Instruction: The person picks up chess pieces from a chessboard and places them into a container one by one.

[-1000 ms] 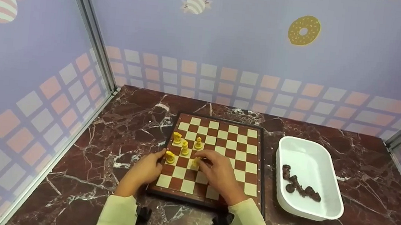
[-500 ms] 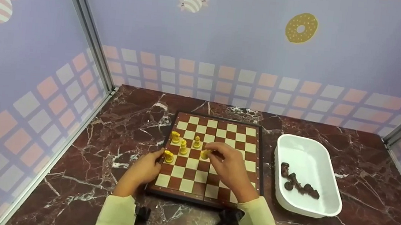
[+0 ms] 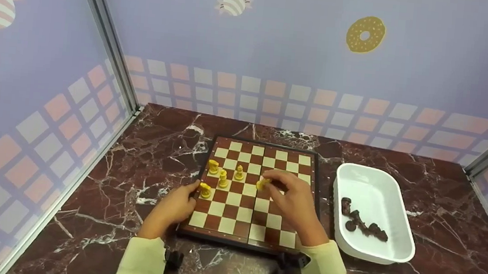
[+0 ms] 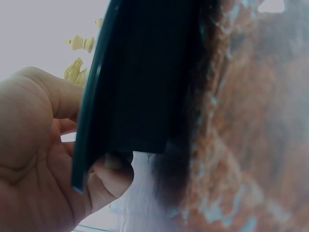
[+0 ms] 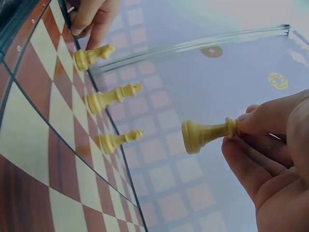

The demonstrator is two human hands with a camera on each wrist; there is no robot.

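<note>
My right hand (image 3: 294,200) pinches a pale yellow chess piece (image 5: 205,135) by its top, which the fingers hide. The piece's round base points at the chessboard (image 3: 230,214), with a gap showing in the right wrist view. My left hand (image 3: 174,208) grips the board's left edge, thumb above and fingertips curled beneath. Yellow pieces stand upright on the left half: one knight (image 3: 205,190) beside my left thumb, another knight (image 3: 213,167) farther back, a tall piece (image 3: 223,179) between them and a slimmer piece (image 3: 239,173) to its right.
Right of the board stands a white tray (image 3: 398,205) with several dark brown chess pieces (image 3: 367,229) lying in it. A dark red marbled table (image 3: 128,179) bears everything. Lilac wall panels (image 3: 280,37) enclose its back and sides.
My right hand has moved rightward and away from me over the board, carrying the yellow chess piece. The left hand keeps its hold on the board's edge. The standing pieces have not moved.
</note>
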